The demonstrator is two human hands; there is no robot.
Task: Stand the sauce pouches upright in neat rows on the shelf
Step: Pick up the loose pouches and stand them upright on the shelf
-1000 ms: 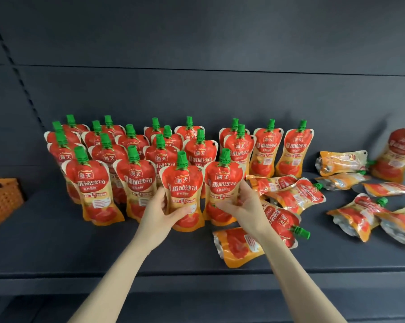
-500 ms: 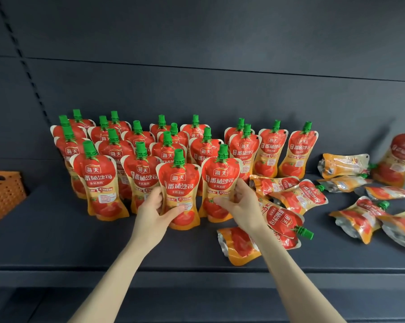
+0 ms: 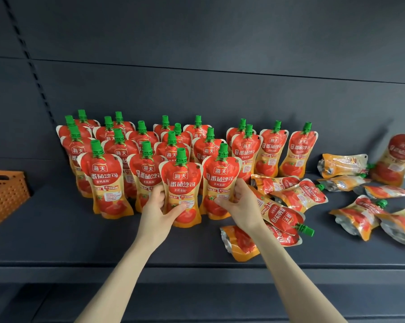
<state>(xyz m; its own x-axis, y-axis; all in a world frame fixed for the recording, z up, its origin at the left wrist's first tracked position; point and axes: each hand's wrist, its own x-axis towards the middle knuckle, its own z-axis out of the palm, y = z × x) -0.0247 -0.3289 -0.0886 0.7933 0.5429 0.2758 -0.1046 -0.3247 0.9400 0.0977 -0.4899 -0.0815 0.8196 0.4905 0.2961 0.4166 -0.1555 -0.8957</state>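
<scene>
Several red-and-orange sauce pouches with green caps stand upright in rows on the dark shelf. My left hand grips the lower left side of a front-row pouch. My right hand holds the lower right side of the neighbouring front-row pouch. Both pouches stand upright, side by side. Just right of my right hand, a pouch with its cap pointing right lies flat on top of another lying pouch.
More pouches lie scattered at the right of the shelf, and one leans against the back wall. An orange perforated basket sits at the left edge. The shelf's front lip runs below my forearms.
Both hands still hold the same two front-row pouches, and the pouch in my left hand now stands a little lower and closer to its right neighbour. The view has shifted slightly.
</scene>
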